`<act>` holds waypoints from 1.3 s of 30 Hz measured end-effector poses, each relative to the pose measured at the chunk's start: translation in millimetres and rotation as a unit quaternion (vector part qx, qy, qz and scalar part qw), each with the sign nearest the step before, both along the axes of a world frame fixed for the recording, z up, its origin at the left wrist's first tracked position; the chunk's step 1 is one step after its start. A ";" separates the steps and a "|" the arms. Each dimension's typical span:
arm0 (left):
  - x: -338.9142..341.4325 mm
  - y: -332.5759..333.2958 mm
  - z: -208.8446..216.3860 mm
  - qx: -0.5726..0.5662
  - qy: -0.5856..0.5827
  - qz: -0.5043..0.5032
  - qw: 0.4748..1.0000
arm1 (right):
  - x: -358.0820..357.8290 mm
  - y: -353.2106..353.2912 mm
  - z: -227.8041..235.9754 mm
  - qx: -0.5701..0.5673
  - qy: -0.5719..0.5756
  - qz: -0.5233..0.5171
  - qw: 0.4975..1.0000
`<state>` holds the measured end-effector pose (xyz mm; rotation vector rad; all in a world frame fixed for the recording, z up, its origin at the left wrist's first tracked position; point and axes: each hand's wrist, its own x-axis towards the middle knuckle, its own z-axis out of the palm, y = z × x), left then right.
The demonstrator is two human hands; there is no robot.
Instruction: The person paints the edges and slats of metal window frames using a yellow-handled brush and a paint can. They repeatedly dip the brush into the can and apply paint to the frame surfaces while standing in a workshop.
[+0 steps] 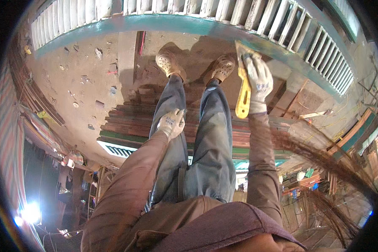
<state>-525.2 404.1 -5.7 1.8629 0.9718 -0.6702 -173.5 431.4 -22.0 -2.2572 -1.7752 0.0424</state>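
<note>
My right hand [259,80], in a pale work glove, is closed around a scraper [242,98] with a yellow handle and a flat, triangular blade. The blade points away from me, its tip at the near edge of a louvred shutter [185,25]. That shutter has a worn teal frame and whitish slats; its paint looks patchy near the blade. My left hand [171,124], gloved too, rests against my left knee with its fingers curled in. Whatever lies inside those fingers, if anything, is hidden.
Brown boards [126,119] are stacked low under and behind my legs, beside another white-slatted panel [115,149]. Debris [98,53] litters the dusty floor on the left. Thin dark rods [336,168] stretch across the right side. A striped sheet [8,134] hangs at far left near a bright lamp [30,213].
</note>
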 end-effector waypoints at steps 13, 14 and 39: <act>7.2 -2.5 0.0 -0.012 0.002 0.003 1.000 | -2.6 -21.0 -9.1 -0.135 -0.014 0.144 0.980; 11.5 -0.1 3.0 -0.015 0.027 0.004 1.000 | -5.5 -30.1 -3.0 -0.118 0.007 0.122 0.985; 0.1 1.6 -1.3 -0.020 0.001 0.012 1.000 | 14.5 28.6 7.2 -0.051 -0.009 0.115 0.992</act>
